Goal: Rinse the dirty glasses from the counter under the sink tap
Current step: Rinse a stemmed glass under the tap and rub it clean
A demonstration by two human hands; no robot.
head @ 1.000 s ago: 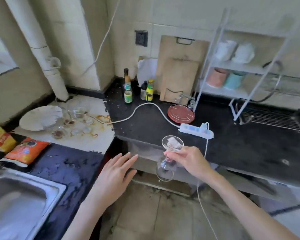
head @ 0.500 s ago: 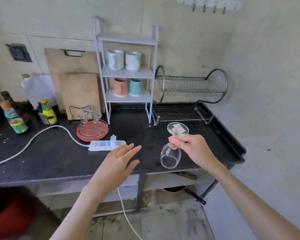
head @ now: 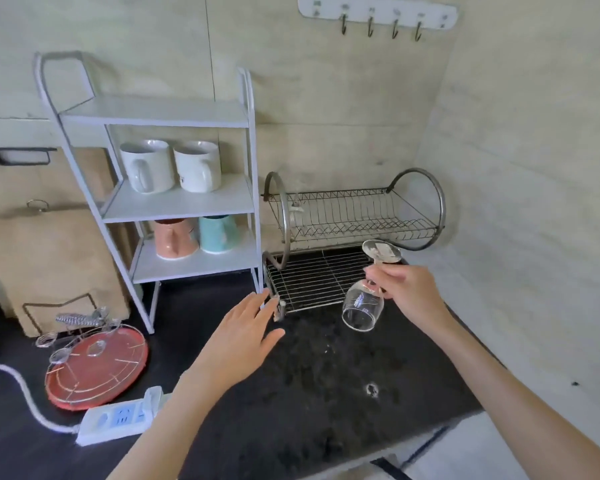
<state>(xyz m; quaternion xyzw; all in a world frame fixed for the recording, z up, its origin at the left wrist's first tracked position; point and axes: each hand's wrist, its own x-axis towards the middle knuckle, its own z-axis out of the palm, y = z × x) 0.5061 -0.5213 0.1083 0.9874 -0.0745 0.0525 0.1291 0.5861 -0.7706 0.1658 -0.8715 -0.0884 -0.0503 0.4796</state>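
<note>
Against the back wall on the dark table (head: 326,393) stands a white three-tier shelf (head: 174,202). Its top tier holds nothing I can see; the middle tier carries two white mugs (head: 170,166) side by side, handles toward me; the lowest tier holds a pink cup (head: 174,237) and a teal cup (head: 219,233), just beside each other. To the right of the shelf sits a wire dish rack (head: 354,220), an upper basket over a lower flat grid; a small pale thing hangs at the basket's left end, too blurred to name.

My right hand (head: 404,289) is out over the table in front of the rack's right end. Its fingers and thumb are curled round the stem of a wine glass (head: 364,303), which hangs upside down and tilted, bowl mouth pointing down and left, foot up near the rack's basket. The bowl looks clear; a pale label or smear shows on the foot. The glass touches neither table nor rack.

My left hand (head: 246,336) is spread flat, fingers straight and slightly apart, holding nothing, its fingertips close to the front left corner of the rack's lower grid; I cannot tell whether they touch it.

Farther left on the table lie a round red trivet (head: 97,368) and a white power strip (head: 118,420) with its cable.
</note>
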